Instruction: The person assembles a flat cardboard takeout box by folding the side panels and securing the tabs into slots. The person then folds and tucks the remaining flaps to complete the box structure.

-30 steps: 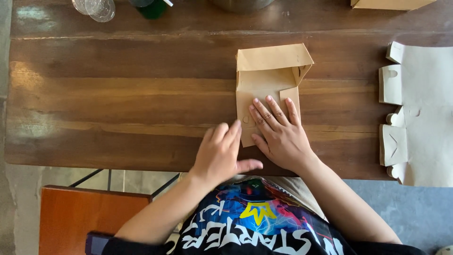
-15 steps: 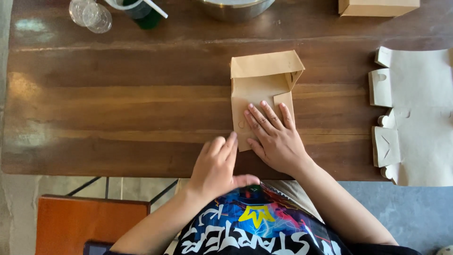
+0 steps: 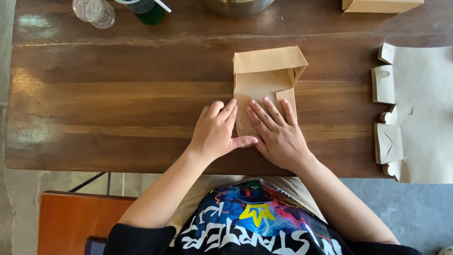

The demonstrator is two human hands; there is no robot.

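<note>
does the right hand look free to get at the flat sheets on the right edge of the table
Probably yes. The right hand lies flat on the folded brown box, holding nothing, and only bare table lies between it and the flat sheets.

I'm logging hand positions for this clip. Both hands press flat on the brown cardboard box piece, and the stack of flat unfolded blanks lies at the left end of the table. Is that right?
Not quite. The head view shows the left hand and right hand on the brown cardboard box piece, but the flat blanks lie at the right end of the table, not the left.
</note>
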